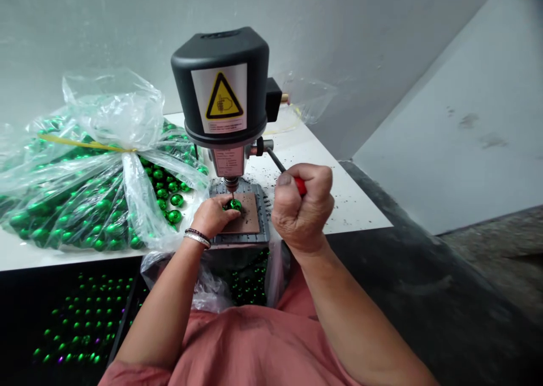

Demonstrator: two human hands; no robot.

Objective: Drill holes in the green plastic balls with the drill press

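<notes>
My left hand [215,215] pinches a shiny green ball [233,205] on a brown board [250,219], which lies on the grey base [263,234] of a small drill press [180,86]. Straight above the ball is the thin drill bit [233,195]; whether its tip has entered the ball I cannot tell. My right hand [303,207] is closed around the red knob [300,185] of the press's feed lever [276,161]. Dark shavings are scattered on and around the base.
A clear plastic bag [127,108] of green balls, tied with a yellow band, covers the table's left side. Several loose balls [174,216] spill beside it. Another plastic bag [207,287] with green balls hangs below the table edge. A wall stands behind the white table [360,219].
</notes>
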